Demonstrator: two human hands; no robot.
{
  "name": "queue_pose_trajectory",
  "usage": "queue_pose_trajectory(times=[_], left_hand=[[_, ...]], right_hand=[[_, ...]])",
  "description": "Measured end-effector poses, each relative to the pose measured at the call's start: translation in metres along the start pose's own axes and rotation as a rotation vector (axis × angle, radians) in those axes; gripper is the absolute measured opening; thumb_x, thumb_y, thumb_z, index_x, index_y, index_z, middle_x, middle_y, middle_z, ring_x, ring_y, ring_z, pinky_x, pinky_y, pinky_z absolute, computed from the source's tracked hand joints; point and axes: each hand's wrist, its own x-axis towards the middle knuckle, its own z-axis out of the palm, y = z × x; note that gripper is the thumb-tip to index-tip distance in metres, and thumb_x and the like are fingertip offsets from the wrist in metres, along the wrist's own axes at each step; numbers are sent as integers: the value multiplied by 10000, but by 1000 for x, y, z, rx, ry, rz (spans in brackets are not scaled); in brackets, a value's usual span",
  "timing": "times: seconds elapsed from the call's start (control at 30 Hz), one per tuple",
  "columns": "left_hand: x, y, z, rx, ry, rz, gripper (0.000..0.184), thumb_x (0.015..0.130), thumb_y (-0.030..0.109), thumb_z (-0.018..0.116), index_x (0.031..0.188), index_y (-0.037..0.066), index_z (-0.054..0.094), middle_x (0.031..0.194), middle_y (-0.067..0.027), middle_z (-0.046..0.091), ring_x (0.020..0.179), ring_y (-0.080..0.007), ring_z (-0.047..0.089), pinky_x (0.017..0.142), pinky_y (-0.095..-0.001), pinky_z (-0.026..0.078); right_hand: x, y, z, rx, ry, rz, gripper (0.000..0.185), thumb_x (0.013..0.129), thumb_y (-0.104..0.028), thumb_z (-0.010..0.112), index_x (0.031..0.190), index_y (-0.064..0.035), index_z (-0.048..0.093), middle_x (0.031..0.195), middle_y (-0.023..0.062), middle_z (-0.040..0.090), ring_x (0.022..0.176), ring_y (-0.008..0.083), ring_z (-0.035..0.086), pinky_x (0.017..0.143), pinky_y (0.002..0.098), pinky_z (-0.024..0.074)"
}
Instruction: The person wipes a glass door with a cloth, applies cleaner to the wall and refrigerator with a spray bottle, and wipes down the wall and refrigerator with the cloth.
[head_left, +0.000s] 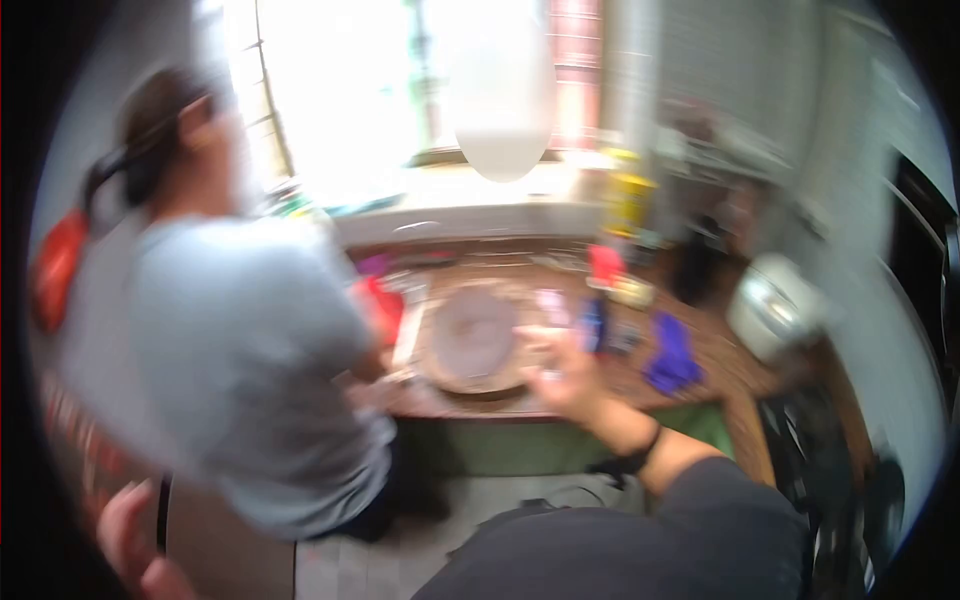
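Note:
My right hand [562, 372] reaches over the counter's front edge at the right side of a round wooden board [440, 372]. Its fingers look spread, pointing left, and nothing shows in them. On the board lies a dark grey-brown disc [475, 335], too blurred to name. At the lower left edge of the view is my left hand [130, 540], partly cut off, fingers apart and holding nothing visible. It is away from the counter, behind a person in a grey shirt [250, 340]. Motion smears the whole view.
That person stands close on the left, facing the counter [720, 350]. A purple cloth-like thing [672, 355], a white rice-cooker-like appliance [775, 308] and a yellow container [628, 200] stand to the right. A bright window [340, 90] is behind.

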Motion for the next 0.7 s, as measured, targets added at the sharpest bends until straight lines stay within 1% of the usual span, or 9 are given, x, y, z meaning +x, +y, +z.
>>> queue_pose_trajectory(times=[0.03, 0.13, 0.23, 0.33, 0.4, 0.47, 0.5, 0.6, 0.7], left_hand=[[6, -17, 7, -97, 77, 21, 408, 858, 247, 433, 1153, -8, 549, 1105, -179, 590, 1007, -261, 578, 918, -362, 434], [28, -27, 73, -307, 87, 61, 395, 855, 233, 445, 1155, -4, 545, 1102, -172, 588, 995, -255, 576, 899, -358, 438], [38, -9, 129, -500, -20, 107, 384, 852, 218, 457, 1156, 0, 541, 1099, -164, 586, 983, -250, 575, 880, -354, 442], [48, 13, 187, -761, -145, 186, 373, 849, 203, 468, 1158, 4, 536, 1096, -156, 584, 971, -245, 573, 861, -350, 445], [52, 29, 216, -933, -232, 245, 368, 847, 194, 476, 1159, 7, 534, 1094, -151, 583, 964, -242, 572, 849, -347, 448], [54, 45, 235, -1108, -306, 299, 362, 846, 184, 484, 1160, 10, 531, 1091, -146, 581, 956, -238, 571, 836, -345, 450], [55, 52, 243, -1192, -343, 331, 360, 845, 179, 488, 1160, 11, 529, 1090, -144, 580, 952, -236, 571, 830, -343, 451], [57, 69, 260, -1485, -478, 405, 354, 842, 164, 499, 1162, 15, 525, 1087, -136, 578, 940, -231, 569, 811, -339, 455], [55, 88, 273, -1817, -600, 450, 350, 839, 150, 511, 1163, 19, 521, 1084, -128, 576, 928, -226, 568, 792, -335, 458]], right_hand=[[-6, 0, -2, -65, 24, 1, 479, 769, -68, 634, 1231, -83, 511, 1152, 111, 583, 912, 232, 605, 776, 342, 499], [-16, 0, -18, -214, 72, -87, 478, 772, -49, 618, 1235, -82, 506, 1080, 130, 555, 955, 248, 583, 810, 335, 480], [-36, -11, -36, -183, 122, 32, 475, 769, -32, 608, 1231, -78, 504, 1054, 139, 531, 958, 278, 566, 839, 357, 465], [-64, -8, -58, -326, 204, 3, 477, 759, -21, 607, 1222, -70, 504, 1070, 139, 519, 889, 268, 563, 805, 343, 470], [-81, -17, -80, -304, 244, 51, 462, 769, -31, 605, 1219, -71, 512, 1081, 129, 519, 892, 241, 564, 801, 329, 475], [-100, -28, -102, -387, 271, 267, 446, 767, -72, 592, 1203, -82, 501, 1030, 148, 525, 924, 311, 550, 813, 372, 470], [-110, -25, -114, -416, 337, 210, 418, 771, -74, 592, 1182, -81, 517, 1041, 136, 532, 891, 274, 564, 781, 365, 485], [-145, -29, -138, -468, 490, 303, 381, 776, -19, 586, 1152, -62, 545, 1038, 118, 548, 800, 202, 579, 734, 298, 496], [-165, -37, -148, -572, 479, 424, 380, 769, -17, 598, 1143, -69, 550, 1016, 100, 556, 766, 191, 575, 719, 297, 498]])
